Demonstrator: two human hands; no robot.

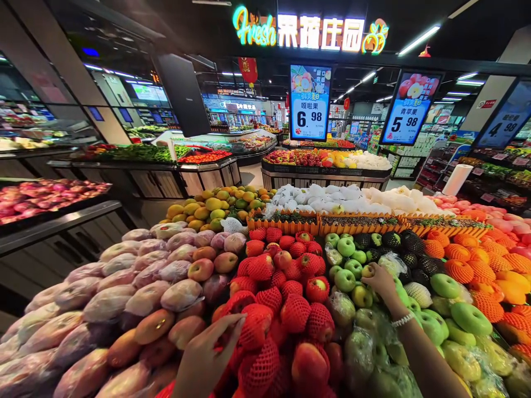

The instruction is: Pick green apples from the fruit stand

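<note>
**Green apple under right hand, netted red apples at left hand — produce stand**

Head view: Green apple [367, 271] sits in the green-apple pile [352, 265] toward the middle of the fruit stand, just right of the red section. The right hand [381, 281] is stretched forward over this pile, fingers curled onto the apple's top; whether they fully close round it cannot be told. A pale beaded bracelet [403, 319] circles that wrist.

The left hand [207, 354] is low in the foreground, fingers loosely together and extended, the tips touching a red-netted apple [254, 326] at the near edge of the red apples in foam nets [290, 287]. It grips nothing visibly.

Surroundings: left of the red section lies a heap of plastic-wrapped pinkish apples [136, 287]. Right of the green apples — dark avocados [409, 249], then orange-netted fruit [477, 265]. Behind, an orange picket divider [357, 224] separates a yellow-green citrus mound [215, 207] and white-wrapped fruit [332, 196]. Overhead hang price boards reading 6.98 [310, 102] and 5.98 [409, 108], beneath a lit "Fresh" sign [309, 30].
</note>
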